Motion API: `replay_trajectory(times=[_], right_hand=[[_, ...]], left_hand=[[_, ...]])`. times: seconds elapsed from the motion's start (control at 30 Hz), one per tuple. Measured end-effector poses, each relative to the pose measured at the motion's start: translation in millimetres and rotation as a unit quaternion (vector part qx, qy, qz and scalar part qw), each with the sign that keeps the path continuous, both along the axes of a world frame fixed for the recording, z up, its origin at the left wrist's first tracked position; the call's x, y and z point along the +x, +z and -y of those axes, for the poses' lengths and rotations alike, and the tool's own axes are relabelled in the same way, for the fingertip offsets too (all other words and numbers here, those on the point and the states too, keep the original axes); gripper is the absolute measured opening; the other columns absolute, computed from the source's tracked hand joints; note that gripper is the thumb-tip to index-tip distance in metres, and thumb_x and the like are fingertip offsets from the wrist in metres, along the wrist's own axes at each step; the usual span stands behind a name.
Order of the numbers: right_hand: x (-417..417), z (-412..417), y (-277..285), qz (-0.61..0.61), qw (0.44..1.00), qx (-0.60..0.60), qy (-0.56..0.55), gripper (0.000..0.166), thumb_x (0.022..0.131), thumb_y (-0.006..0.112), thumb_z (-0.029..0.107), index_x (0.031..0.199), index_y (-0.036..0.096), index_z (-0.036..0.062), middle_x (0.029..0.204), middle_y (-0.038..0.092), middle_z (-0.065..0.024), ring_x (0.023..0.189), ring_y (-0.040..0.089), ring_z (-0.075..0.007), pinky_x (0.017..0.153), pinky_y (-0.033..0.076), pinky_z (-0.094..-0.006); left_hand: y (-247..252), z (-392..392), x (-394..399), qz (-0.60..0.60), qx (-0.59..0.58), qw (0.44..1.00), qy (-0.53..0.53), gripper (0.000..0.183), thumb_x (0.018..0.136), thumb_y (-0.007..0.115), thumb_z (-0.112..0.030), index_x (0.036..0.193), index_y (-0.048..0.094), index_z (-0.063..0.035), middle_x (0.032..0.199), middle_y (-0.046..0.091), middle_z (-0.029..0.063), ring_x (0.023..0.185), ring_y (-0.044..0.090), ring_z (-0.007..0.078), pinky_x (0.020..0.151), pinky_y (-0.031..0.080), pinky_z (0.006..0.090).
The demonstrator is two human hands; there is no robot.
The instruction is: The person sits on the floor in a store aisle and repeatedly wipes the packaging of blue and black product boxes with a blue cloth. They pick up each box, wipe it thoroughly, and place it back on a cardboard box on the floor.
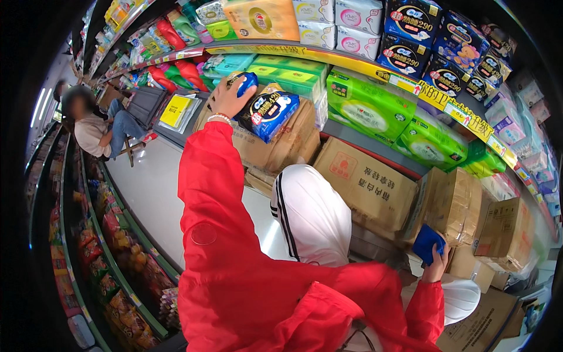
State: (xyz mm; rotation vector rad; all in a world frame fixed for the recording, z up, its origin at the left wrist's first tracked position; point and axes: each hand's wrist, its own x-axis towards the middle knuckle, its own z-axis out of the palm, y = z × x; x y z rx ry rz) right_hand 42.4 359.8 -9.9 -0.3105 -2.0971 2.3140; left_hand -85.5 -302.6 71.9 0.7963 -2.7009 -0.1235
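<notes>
My left hand (231,99), with a beaded bracelet at the wrist, grips a dark blue package of sanitary pads (247,83) on top of a taped cardboard box (303,136). Beside it, touching or nearly so, lies another blue and black pad package (269,112) with a gold band. Low on the right, my right hand (434,262) holds a folded blue cloth or soft packet (427,244); which of the two I cannot tell. Both arms are in red sleeves, and my knee in white trousers shows between them.
Shelves hold green tissue packs (371,108) and stacked pad packages (407,22) behind a yellow price strip (455,112). Cardboard boxes (365,185) line the shelf foot. A yellow packet (176,111) lies at the left. Another person (94,132) sits in the aisle by snack shelves (118,264).
</notes>
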Motion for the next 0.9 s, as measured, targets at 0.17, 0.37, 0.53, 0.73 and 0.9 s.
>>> replay_trajectory(times=[0.17, 0.37, 0.53, 0.73, 0.9], right_hand=[[-3, 5, 7, -0.016, 0.999, 0.031, 0.005, 0.029, 0.092, 0.051, 0.006, 0.12, 0.056, -0.0002, 0.117, 0.058, -0.008, 0.109, 0.053, -0.0173, 0.099, 0.037, -0.0299], [-6, 5, 2, -0.046, 0.998, 0.032, 0.021, 0.031, 0.088, 0.051, -0.001, 0.119, 0.058, 0.0005, 0.115, 0.059, -0.0064, 0.108, 0.052, -0.0144, 0.098, 0.035, -0.026], [-15, -3, 28, -0.068, 0.996, 0.06, 0.015, 0.031, 0.088, 0.05, -0.002, 0.117, 0.06, 0.0028, 0.112, 0.058, -0.0038, 0.105, 0.051, -0.0123, 0.096, 0.036, -0.0247], [-38, -37, 56, -0.104, 0.993, 0.03, -0.043, 0.026, 0.091, 0.052, 0.002, 0.116, 0.059, 0.002, 0.11, 0.06, -0.005, 0.104, 0.053, -0.0137, 0.095, 0.039, -0.0258], [-39, -83, 67, -0.129, 0.984, 0.005, -0.122, 0.026, 0.092, 0.052, 0.009, 0.116, 0.059, 0.001, 0.11, 0.06, -0.0067, 0.104, 0.054, -0.0145, 0.095, 0.04, -0.0269]], left_hand=[[-5, -12, 1, 0.048, 0.03, 0.998, -0.02, 0.066, 0.081, 0.043, -0.074, 0.137, 0.044, -0.0389, 0.15, 0.029, 0.0131, 0.139, 0.024, 0.0352, 0.11, 0.014, 0.0588], [-18, 18, 0, 0.06, -0.003, 0.995, -0.083, 0.06, 0.085, 0.041, -0.069, 0.137, 0.043, -0.0394, 0.149, 0.031, 0.0138, 0.137, 0.027, 0.0371, 0.108, 0.017, 0.0584], [3, -43, -26, 0.067, -0.087, 0.992, -0.059, 0.064, 0.089, 0.043, -0.063, 0.137, 0.046, -0.02, 0.147, 0.033, 0.0154, 0.137, 0.028, 0.0356, 0.106, 0.02, 0.0626], [9, -112, -59, 0.044, -0.046, 0.974, -0.219, 0.061, 0.085, 0.057, -0.054, 0.133, 0.05, -0.0168, 0.143, 0.039, 0.0152, 0.13, 0.039, 0.0352, 0.105, 0.03, 0.0538], [5, -134, -69, 0.049, -0.073, 0.959, -0.268, 0.06, 0.082, 0.061, -0.052, 0.13, 0.053, -0.0163, 0.139, 0.043, 0.0189, 0.126, 0.043, 0.0368, 0.103, 0.035, 0.0469]])
